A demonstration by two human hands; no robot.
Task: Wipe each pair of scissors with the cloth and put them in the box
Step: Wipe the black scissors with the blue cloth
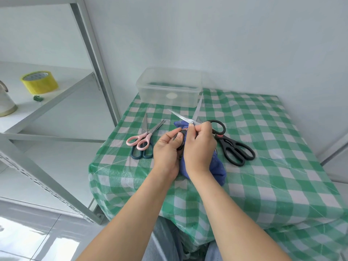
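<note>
Black-handled scissors (218,125) are held open above the table, one blade pointing up-left, the other toward the box. My left hand (166,151) grips one black handle loop. My right hand (200,147) pinches the scissors at the pivot with the blue cloth (219,169) bunched under it. Pink-handled scissors (140,140) lie on dark teal-handled scissors (142,153) to the left. Large black kitchen scissors (235,150) lie to the right. The clear plastic box (169,87) stands at the table's far edge.
The table wears a green-and-white checked cloth (273,147). A grey metal shelf rack (90,59) stands at the left with a yellow tape roll (39,81) and a white jug (5,102) on it. White walls close the back and right.
</note>
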